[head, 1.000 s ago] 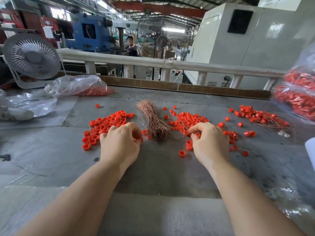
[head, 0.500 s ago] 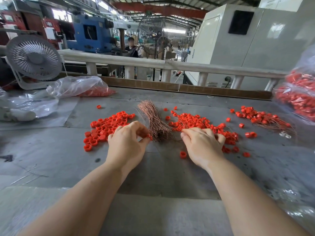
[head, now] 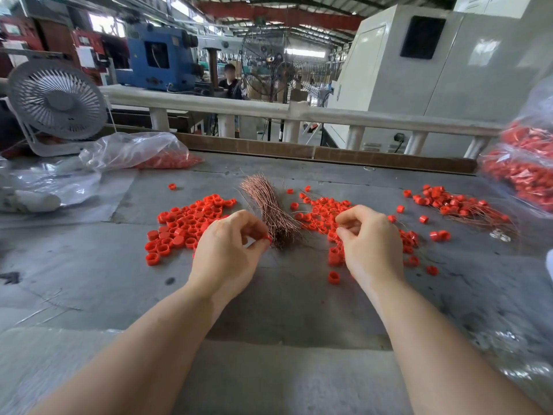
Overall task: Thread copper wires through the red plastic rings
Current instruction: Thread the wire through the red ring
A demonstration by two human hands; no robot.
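Workbench [head: 284,310] amid factory machines, strewn rings [head: 185,223]

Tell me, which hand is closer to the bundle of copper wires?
Left. The left hand sits just left of the copper wire bundle, its fingers pinching a red ring beside the bundle's near end. The right hand is farther off to the right, over the scattered rings.

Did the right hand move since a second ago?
Yes. The right hand slid left toward the copper wire bundle, and the lone red ring it sat beside now lies nearer its wrist.
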